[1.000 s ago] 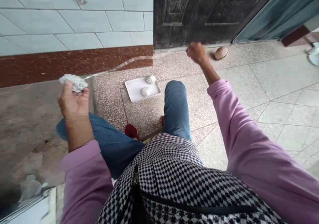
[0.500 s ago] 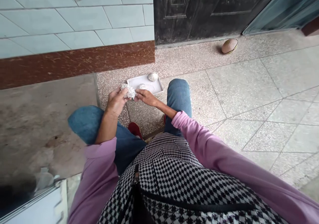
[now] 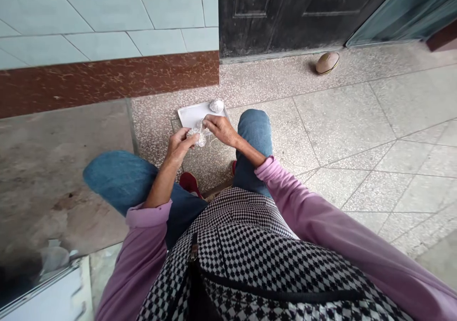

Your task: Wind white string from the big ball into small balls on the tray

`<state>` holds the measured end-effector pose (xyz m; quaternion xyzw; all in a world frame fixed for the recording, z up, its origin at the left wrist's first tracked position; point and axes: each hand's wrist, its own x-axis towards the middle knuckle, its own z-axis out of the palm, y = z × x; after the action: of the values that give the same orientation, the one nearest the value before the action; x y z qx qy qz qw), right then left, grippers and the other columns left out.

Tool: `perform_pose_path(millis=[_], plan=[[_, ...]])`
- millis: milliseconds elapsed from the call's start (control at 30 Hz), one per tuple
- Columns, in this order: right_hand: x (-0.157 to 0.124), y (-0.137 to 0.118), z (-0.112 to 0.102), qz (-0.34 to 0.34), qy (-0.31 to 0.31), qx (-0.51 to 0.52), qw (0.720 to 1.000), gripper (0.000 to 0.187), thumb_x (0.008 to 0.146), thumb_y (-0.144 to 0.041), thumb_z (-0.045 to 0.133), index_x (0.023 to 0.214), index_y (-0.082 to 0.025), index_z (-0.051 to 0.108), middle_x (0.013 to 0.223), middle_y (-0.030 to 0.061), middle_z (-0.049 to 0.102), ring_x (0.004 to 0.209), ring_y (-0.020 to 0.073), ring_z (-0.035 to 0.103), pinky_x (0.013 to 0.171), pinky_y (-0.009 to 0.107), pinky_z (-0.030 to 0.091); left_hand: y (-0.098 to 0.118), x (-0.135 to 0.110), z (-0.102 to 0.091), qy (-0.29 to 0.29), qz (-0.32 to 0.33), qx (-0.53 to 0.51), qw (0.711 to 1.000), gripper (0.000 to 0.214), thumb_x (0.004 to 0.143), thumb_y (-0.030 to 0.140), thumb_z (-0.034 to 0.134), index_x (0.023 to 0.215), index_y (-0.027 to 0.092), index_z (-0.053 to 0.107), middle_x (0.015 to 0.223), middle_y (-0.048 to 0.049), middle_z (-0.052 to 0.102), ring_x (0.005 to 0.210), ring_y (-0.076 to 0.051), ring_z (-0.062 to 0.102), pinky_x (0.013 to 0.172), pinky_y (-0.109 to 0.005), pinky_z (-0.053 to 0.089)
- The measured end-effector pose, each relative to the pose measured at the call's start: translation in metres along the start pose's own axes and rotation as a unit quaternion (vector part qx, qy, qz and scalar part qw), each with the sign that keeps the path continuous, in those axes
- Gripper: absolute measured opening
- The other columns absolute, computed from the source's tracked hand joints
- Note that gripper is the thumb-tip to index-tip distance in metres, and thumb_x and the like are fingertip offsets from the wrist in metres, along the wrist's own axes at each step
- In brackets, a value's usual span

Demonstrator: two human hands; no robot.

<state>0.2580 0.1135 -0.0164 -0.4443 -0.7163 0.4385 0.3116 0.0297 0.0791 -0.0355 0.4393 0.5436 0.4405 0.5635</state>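
A speckled stone floor (image 3: 264, 83) meets a dark panelled door (image 3: 285, 30). Toward ten o'clock from centre, the left hand (image 3: 182, 145) grips a crinkled white bundle of strands (image 3: 200, 141); the right hand (image 3: 222, 130) appears to pinch one strand. At one o'clock from the bundle, a round white ball (image 3: 216, 105) rests on a white rectangular tray (image 3: 191, 115). Slack loops could snag if tugged unevenly. Fingers hide much of the bundle; its boundary with the tray's contents is unclear.
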Motion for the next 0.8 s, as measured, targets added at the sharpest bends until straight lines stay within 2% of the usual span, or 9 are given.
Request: perform_pose_path(millis=[67,167,267,367,467,533,600,700,800], plan=[[0.006,0.012,-0.007,0.024,0.024,0.019,0.999,0.045,0.138,-0.043,0.06,0.097,-0.023,0.065,0.086,-0.0004,0.057,0.087,0.0212,0.055,0.092,0.033,0.049,0.0,-0.006,0.003,-0.048,-0.015,-0.06,0.997,0.06,0.072,0.065,0.116,0.101,0.022,0.086,0.093,-0.0072,0.082,0.077,-0.021,0.07,0.059,-0.027,0.048],[0.0,0.02,0.006,0.052,0.008,0.056,0.997,0.049,0.136,-0.041,0.061,0.091,-0.024,0.06,0.08,-0.0027,0.051,0.084,0.0197,0.051,0.087,0.031,0.045,-0.001,-0.009,0.006,-0.07,-0.023,-0.133,0.988,0.061,0.074,0.064,0.119,0.101,0.022,0.085,0.095,-0.0086,0.083,0.08,-0.022,0.073,0.059,-0.027,0.05],[-0.012,0.014,0.032,0.067,-0.012,0.07,0.995,0.044,0.133,-0.028,0.061,0.09,-0.024,0.057,0.083,-0.0025,0.055,0.087,0.0195,0.053,0.09,0.031,0.045,-0.002,-0.006,0.006,-0.047,-0.007,-0.175,0.983,0.065,0.07,0.06,0.122,0.105,0.022,0.082,0.104,-0.0101,0.087,0.088,-0.023,0.078,0.066,-0.027,0.058],[-0.026,0.001,0.051,0.086,-0.029,0.04,0.995,0.037,0.129,-0.014,0.062,0.093,-0.023,0.06,0.088,-0.0007,0.063,0.09,0.0202,0.058,0.095,0.032,0.046,-0.003,-0.002,0.005,-0.009,0.01,-0.183,0.983,0.07,0.065,0.056,0.123,0.106,0.023,0.077,0.11,-0.0094,0.088,0.092,-0.023,0.081,0.07,-0.028,0.062],[-0.041,-0.013,0.056,0.088,-0.107,0.011,0.99,0.036,0.129,-0.013,0.067,0.095,-0.022,0.065,0.092,0.0013,0.068,0.093,0.0216,0.063,0.098,0.032,0.048,-0.004,0.001,0.004,0.053,0.018,-0.16,0.986,0.075,0.056,0.051,0.125,0.102,0.025,0.071,0.105,-0.0048,0.086,0.089,-0.022,0.08,0.07,-0.027,0.062],[-0.047,-0.021,0.05,0.069,-0.151,0.004,0.986,0.035,0.13,-0.017,0.07,0.096,-0.021,0.067,0.094,0.0027,0.071,0.095,0.0224,0.064,0.099,0.033,0.05,-0.003,0.002,0.004,0.09,0.016,-0.127,0.988,0.08,0.049,0.048,0.127,0.099,0.025,0.069,0.097,-0.0012,0.083,0.084,-0.02,0.078,0.067,-0.025,0.06],[-0.044,-0.025,0.037,0.034,-0.145,0.008,0.989,0.035,0.134,-0.025,0.07,0.099,-0.021,0.069,0.098,0.0038,0.072,0.097,0.0225,0.065,0.1,0.034,0.051,-0.001,0.001,0.006,0.093,0.005,-0.09,0.992,0.081,0.047,0.049,0.128,0.097,0.025,0.069,0.089,0.0013,0.079,0.078,-0.018,0.074,0.065,-0.025,0.059],[-0.026,-0.024,0.005,-0.016,-0.073,0.023,0.997,0.043,0.139,-0.041,0.064,0.102,-0.021,0.069,0.096,0.003,0.067,0.094,0.0216,0.062,0.097,0.034,0.051,0.004,-0.004,0.007,0.029,-0.009,-0.077,0.997,0.076,0.055,0.056,0.127,0.096,0.024,0.072,0.089,-0.0009,0.081,0.078,-0.019,0.075,0.068,-0.027,0.061],[-0.006,-0.014,-0.019,-0.02,-0.014,0.04,0.999,0.059,0.138,-0.065,0.068,0.097,-0.022,0.067,0.085,-0.001,0.055,0.086,0.0198,0.053,0.086,0.032,0.047,0.01,-0.01,0.008,-0.056,-0.02,-0.091,0.994,0.072,0.058,0.06,0.125,0.1,0.022,0.081,0.095,-0.0058,0.087,0.081,-0.022,0.078,0.068,-0.028,0.062]])
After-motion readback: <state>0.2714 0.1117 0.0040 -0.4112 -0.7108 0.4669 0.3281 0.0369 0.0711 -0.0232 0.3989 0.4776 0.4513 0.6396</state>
